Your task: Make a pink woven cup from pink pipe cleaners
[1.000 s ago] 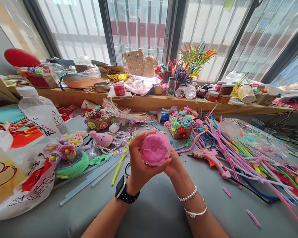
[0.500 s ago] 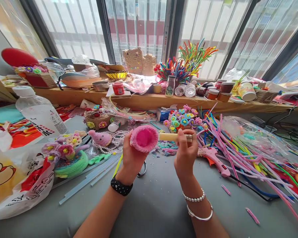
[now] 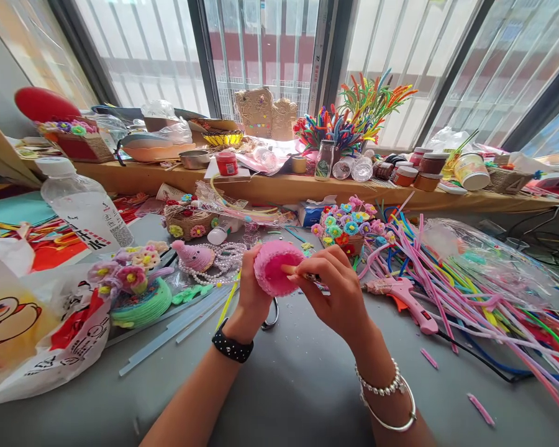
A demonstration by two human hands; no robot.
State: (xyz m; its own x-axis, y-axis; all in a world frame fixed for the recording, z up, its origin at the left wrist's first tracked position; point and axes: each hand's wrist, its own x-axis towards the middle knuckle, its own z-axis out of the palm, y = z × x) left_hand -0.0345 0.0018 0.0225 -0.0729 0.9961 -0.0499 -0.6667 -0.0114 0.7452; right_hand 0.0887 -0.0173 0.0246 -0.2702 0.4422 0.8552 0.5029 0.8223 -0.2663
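Observation:
My left hand (image 3: pixel 249 301) is closed around a fuzzy pink hollow cup (image 3: pixel 266 273), its opening turned toward me and to the right. In my right hand (image 3: pixel 340 295) is a pale wooden stick (image 3: pixel 287 269), pinched between the fingers, its light end reaching into the cup's opening. Most of the stick is hidden behind my fingers. Right of my hand lies a pink glue gun (image 3: pixel 407 298) with a black cord. Translucent glue sticks (image 3: pixel 168 335) rest on the table at the left. Beyond the left hand is a pink cone-shaped figure (image 3: pixel 193 256) among bead strings.
A flower basket (image 3: pixel 349 226) stands behind my right hand. Many pipe cleaners (image 3: pixel 447 292) are heaped at the right. On the left are a plastic bottle (image 3: pixel 81 205), a white bag (image 3: pixel 60 354) and a green flower piece (image 3: pixel 144 304). Jars line the window ledge (image 3: pixel 270 186).
My right hand has turned and moved left, bringing the stick's end from beside the cup into its opening. The cup has tilted toward the right. The view has shifted slightly.

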